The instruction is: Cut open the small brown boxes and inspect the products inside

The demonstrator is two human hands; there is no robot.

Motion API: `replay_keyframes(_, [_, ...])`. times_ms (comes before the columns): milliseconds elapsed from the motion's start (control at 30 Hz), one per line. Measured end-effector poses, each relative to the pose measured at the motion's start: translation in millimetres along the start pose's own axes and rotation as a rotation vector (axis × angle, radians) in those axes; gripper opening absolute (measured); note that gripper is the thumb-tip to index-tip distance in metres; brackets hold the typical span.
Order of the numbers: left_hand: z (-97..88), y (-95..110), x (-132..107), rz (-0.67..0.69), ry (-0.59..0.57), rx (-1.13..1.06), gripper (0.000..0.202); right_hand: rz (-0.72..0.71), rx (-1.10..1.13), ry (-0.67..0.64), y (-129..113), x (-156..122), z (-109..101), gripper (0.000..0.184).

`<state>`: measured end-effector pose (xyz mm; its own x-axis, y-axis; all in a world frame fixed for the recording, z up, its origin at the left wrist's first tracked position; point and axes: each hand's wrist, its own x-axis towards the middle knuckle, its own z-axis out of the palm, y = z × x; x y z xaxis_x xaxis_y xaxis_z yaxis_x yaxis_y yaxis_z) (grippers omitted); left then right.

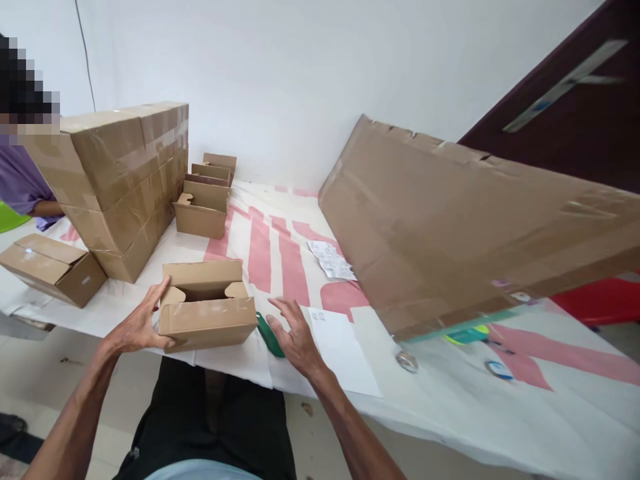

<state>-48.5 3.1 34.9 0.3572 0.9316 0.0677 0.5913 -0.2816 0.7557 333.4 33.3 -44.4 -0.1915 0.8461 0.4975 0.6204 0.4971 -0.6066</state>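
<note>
A small brown cardboard box [209, 325] stands at the table's front edge, its top flaps up and its inside dark. My left hand [140, 321] grips the box's left end, thumb low on the near side and fingers at the far corner. To the right of the box, my right hand [295, 337] is held with fingers apart and nothing visible in it. Beside and partly under that hand lies a green object [270, 335], whose kind I cannot make out. A white printed sheet [345, 353] lies just right of my right hand.
Taped cartons [117, 187] are stacked at the left, with a closed box [53, 267] before them. Several open boxes [203, 212] line up behind. A large cardboard sheet [465, 233] leans at the right, near a tape roll [407, 361]. Another person's purple sleeve [25, 177] shows far left.
</note>
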Motion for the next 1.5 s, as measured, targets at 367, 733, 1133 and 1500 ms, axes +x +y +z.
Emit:
replay_keyframes(367, [-4.6, -11.1, -9.3, -0.009, -0.049, -0.205, 0.125, -0.506, -0.128, 0.191, -62.6, 11.0, -12.9, 0.019])
replay_keyframes(733, [0.9, -6.0, -14.3, -0.044, -0.055, -0.197, 0.143, -0.506, -0.144, 0.136, -59.2, -21.9, -10.9, 0.019])
replay_keyframes(1133, [9.9, 4.9, -15.6, -0.031, -0.030, -0.144, 0.136, 0.061, -0.153, -0.171, -77.4, 34.8, -10.7, 0.026])
replay_keyframes(1500, [16.3, 5.5, -16.1, -0.024, -0.019, -0.123, 0.138, -0.551, -0.614, -0.345, -79.7, 70.3, -19.2, 0.017])
